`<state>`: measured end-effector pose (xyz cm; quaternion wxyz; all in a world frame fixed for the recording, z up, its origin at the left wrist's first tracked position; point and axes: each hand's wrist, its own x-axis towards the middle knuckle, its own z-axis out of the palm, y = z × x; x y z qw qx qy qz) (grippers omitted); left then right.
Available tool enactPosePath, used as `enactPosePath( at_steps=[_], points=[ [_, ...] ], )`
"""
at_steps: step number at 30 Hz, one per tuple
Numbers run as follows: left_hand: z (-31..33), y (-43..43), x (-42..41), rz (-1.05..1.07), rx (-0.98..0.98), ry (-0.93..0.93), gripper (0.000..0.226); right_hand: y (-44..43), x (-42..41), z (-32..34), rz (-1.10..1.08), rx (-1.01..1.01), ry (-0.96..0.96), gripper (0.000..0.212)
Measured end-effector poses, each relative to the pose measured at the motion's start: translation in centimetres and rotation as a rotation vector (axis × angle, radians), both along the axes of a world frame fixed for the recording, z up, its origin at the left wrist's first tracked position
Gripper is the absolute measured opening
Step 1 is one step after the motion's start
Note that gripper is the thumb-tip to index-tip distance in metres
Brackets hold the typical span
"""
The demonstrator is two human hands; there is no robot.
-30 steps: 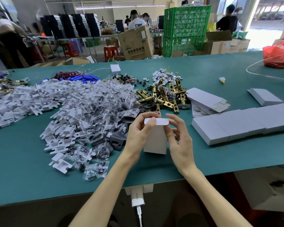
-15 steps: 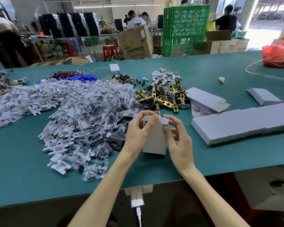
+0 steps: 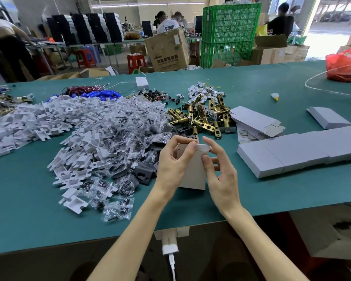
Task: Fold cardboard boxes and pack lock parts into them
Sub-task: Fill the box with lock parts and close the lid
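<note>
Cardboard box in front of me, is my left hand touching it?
Touching. Head view shows the left hand pinching the cardboard box near its top.

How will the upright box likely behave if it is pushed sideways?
The box stands on its narrow end, so it would probably tip. Thin cardboard: likely light and easy to dent. The left hand and right hand hold it now.

The left hand [image 3: 170,165] and right hand [image 3: 222,177] are slim and long-fingered, with short, plain nails. Both forearms [image 3: 130,236] are bare down to the lower edge of view. Below the tabletop [image 3: 28,220] edge, dim shapes may be dark trousers [image 3: 227,260].
</note>
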<state>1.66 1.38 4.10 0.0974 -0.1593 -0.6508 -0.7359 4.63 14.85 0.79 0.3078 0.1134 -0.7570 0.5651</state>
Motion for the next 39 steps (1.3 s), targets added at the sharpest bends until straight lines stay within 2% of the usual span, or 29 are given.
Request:
enactPosePath(
  at_steps=[5,14,19,26,39],
  points=[
    [0.3,-0.2,0.1,-0.009,-0.006,-0.004,0.006,0.0,-0.1,0.0,-0.02,0.005,-0.006,0.031],
    [0.2,-0.3,0.6,-0.058,0.033,-0.009,0.007,-0.1,0.0,2.0,0.005,-0.105,-0.074,0.012],
    [0.3,0.1,0.9,-0.058,0.039,-0.068,0.009,0.3,0.1,2.3,0.027,-0.064,-0.1,0.012],
    [0.2,0.2,0.7,-0.057,-0.014,-0.092,0.013,1.4,0.2,1.7,0.026,0.167,-0.024,0.021],
    [-0.4,0.2,1.2,-0.019,-0.033,-0.063,0.03,0.6,0.5,0.1,-0.002,0.128,0.045,0.017]
  ],
)
